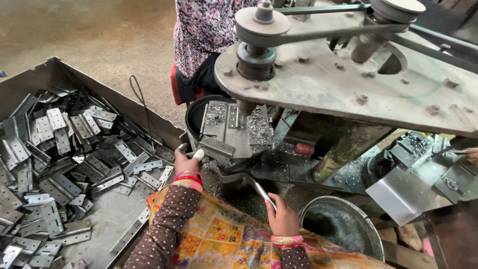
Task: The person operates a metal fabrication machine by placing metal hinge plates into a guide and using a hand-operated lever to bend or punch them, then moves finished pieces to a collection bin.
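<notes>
Head view: drill press [348,74] fills the upper right, its jig plate [234,130] under the spindle; metal bin [35,82] of hinges lies left. Left hand [186,160] pinches a hinge [216,147] at the plate's near-left corner. Right hand [284,216] fingers wrap a steel lever [259,189] below the plate

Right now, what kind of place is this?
Probably a small metal workshop. A belt-driven drilling machine stands over a work plate strewn with metal shavings, and a big bin holds many steel hinges.
</notes>
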